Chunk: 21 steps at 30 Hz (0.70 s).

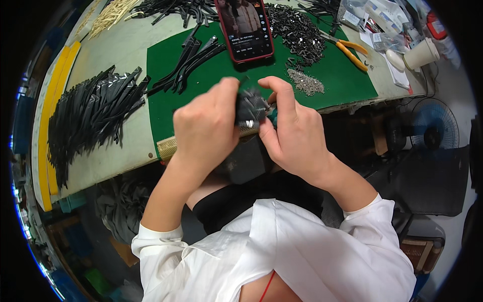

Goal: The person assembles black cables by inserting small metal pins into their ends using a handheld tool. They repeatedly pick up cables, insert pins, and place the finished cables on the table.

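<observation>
My left hand (209, 118) is closed, its fingers curled against a dark grey-black piece (250, 108) held over the front edge of the green mat (322, 83). That piece is smeared by motion, with a bright glint low on it, so its kind cannot be made out. On its other side my right hand (297, 128) is closed too, thumb and bent forefinger near the piece's edge. A small teal bit (272, 117) shows between them; what it belongs to is hidden in the palm.
Black strips lie in a big pile (93, 110) at the left, beside yellow rails (54, 121), and in a bunch (188, 63) on the mat. A red-cased phone (251, 54) stands behind my hands. Small black parts (302, 38), grey bits (305, 82), orange-handled pliers (352, 55) and a white cup (421, 54) lie right.
</observation>
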Motion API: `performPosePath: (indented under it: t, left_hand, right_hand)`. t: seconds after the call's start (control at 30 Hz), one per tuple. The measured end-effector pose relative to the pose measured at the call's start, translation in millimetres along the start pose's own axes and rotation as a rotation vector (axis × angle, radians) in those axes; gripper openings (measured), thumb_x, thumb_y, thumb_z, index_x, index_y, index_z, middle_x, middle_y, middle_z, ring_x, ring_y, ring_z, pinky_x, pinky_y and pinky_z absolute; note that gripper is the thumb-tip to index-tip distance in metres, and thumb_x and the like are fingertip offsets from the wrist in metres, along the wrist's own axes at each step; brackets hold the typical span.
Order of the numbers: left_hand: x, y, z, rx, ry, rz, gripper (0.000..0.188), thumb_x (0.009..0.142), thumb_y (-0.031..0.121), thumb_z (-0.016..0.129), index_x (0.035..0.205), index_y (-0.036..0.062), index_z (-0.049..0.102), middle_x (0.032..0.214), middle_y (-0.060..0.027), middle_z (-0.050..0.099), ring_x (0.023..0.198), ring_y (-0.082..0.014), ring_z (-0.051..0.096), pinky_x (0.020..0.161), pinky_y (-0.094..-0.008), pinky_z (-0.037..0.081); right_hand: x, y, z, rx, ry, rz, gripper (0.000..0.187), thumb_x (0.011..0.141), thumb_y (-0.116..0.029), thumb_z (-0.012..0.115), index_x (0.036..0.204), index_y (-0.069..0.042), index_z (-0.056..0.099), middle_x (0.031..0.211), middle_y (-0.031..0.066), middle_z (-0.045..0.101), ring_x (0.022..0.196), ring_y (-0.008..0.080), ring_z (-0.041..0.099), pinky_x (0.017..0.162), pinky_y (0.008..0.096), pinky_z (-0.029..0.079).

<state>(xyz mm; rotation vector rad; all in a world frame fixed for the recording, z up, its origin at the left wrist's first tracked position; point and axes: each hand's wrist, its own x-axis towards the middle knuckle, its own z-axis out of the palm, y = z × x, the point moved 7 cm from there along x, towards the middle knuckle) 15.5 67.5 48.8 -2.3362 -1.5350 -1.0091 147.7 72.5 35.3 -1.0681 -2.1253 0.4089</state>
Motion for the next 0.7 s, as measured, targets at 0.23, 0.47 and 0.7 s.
performPosePath:
  t: [0.23,0.47,0.7]
  left_hand:
    - [52.8,-112.2,15.4,0.185,0.0,-0.168,0.024,0.083,0.012,0.068,0.106,0.0036,0.063,0.09,-0.0178,0.069,0.085,-0.0378,0.066,0.072,-0.0494,0.051]
    - [69.7,-153.2,66.8,0.147,-0.421,-0.313,0.029,0.081,0.028,0.076,0.099,0.0057,0.073,0.087,-0.0186,0.07,0.087,-0.0387,0.066,0.075,-0.0468,0.05]
    - [72.2,-154.7,27.2,0.04,-0.282,-0.341,0.031,0.089,0.029,0.071,0.104,0.0017,0.069,0.084,-0.0176,0.07,0.078,-0.0286,0.067,0.07,-0.0413,0.048]
  right_hand:
    - [-15.3,31.1,-2.3,0.046,-0.16,0.185,0.051,0.085,-0.015,0.07,0.126,-0.001,0.045,0.082,0.0196,0.065,0.068,0.0394,0.065,0.059,0.0454,0.051]
    - [-17.8,53.4,-26.9,0.059,-0.13,0.263,0.045,0.084,-0.013,0.067,0.123,-0.004,0.047,0.083,0.0189,0.065,0.074,0.0419,0.066,0.067,0.0463,0.051]
    - [-14.5,84.5,-57.9,-0.112,-0.256,0.211,0.041,0.084,-0.014,0.065,0.12,-0.005,0.047,0.102,0.021,0.063,0.093,0.0382,0.065,0.08,0.0444,0.05]
